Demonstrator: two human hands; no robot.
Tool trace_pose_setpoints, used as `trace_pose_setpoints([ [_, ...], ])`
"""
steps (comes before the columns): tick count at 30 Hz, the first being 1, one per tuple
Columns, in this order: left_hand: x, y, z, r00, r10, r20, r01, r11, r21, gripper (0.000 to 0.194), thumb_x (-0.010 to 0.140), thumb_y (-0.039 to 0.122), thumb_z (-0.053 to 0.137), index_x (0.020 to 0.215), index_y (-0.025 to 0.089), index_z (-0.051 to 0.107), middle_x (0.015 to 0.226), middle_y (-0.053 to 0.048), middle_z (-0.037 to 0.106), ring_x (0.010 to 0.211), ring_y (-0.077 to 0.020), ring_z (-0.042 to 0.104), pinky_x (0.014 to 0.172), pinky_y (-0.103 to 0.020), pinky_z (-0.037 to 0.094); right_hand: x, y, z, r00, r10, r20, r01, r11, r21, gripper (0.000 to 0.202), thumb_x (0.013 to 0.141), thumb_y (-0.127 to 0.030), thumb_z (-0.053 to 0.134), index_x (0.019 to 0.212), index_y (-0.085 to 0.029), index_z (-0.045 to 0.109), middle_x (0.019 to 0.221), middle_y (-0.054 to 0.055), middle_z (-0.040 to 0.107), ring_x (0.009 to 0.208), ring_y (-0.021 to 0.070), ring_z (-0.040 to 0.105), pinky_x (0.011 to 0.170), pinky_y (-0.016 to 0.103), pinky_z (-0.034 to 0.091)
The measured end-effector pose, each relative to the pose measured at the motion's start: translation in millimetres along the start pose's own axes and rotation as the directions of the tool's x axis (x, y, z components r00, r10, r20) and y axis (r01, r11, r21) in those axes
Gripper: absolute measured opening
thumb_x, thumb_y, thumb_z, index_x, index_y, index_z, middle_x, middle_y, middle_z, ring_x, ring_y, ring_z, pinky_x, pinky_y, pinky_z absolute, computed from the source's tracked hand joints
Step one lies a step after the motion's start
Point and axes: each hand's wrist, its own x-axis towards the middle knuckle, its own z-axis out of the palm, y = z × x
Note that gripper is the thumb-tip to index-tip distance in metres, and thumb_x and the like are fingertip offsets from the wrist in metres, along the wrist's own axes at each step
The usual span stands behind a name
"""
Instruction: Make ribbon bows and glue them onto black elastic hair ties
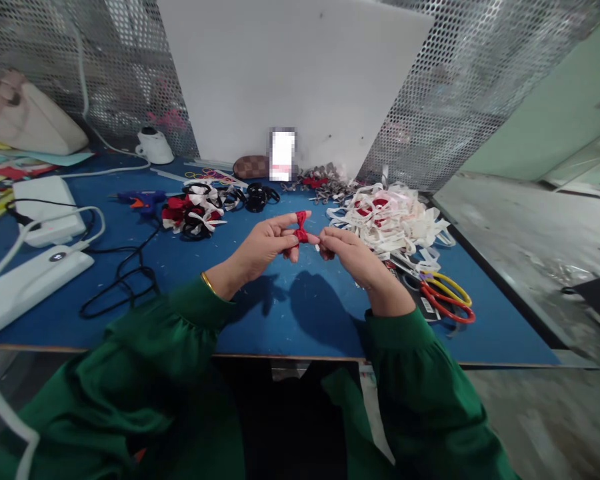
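Observation:
A short red ribbon [301,229] is looped around the outstretched fingers of my left hand [267,245], crossing between them in a bow-like shape. The left thumb presses on the ribbon's lower part. Close on its right, my right hand [347,252] is closed with thumb and forefinger pinched at the left fingertips. Whatever sits in that pinch is hidden. Both hands are raised over the blue tabletop [290,327], and their shadows fall on it.
White ribbon strips [393,220] are heaped at right, near scissors [445,297] with red and yellow handles. Red, white and black bows [193,212], a blue glue gun [140,199] and its black cable [123,280] lie left. A lit phone [283,153] stands behind.

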Motion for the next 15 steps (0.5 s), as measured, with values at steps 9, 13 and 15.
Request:
trace_pose_setpoints([
  [9,-1.3,-15.3,14.0,0.999,-0.036,0.028,0.032,0.99,0.137,0.042,0.083,0.018,0.061,0.124,0.013,0.066,0.07,-0.001,0.071,0.048,-0.0084,0.06,0.05,-0.02,0.039,2.2,0.4,27.6,0.972,-0.047,-0.231,0.144,0.893,0.427,0.035,0.091,-0.044,0.058,0.067,-0.023,0.046,0.059,-0.005,0.047,0.048,0.009,0.037,0.053,0.027,0.037],
  [13,-0.7,-16.2,16.2,0.999,-0.039,0.038,0.031,0.982,0.189,0.034,0.08,0.014,0.055,0.111,0.012,0.069,0.056,0.003,0.063,0.047,-0.0097,0.06,0.052,-0.02,0.04,-1.5,4.7,32.7,0.951,-0.172,-0.259,0.221,0.959,0.177,0.035,0.098,-0.042,0.051,0.069,-0.023,0.041,0.062,-0.006,0.039,0.053,0.0096,0.034,0.052,0.026,0.031],
  [15,-0.9,-14.3,16.5,0.998,-0.053,0.042,0.043,0.973,0.225,0.031,0.08,0.013,0.053,0.107,0.011,0.069,0.053,0.003,0.062,0.046,-0.0099,0.059,0.05,-0.019,0.038,-3.0,8.0,33.0,0.945,-0.21,-0.249,0.239,0.966,0.095,0.033,0.1,-0.04,0.047,0.072,-0.023,0.041,0.064,-0.005,0.039,0.056,0.0106,0.034,0.054,0.027,0.03],
])
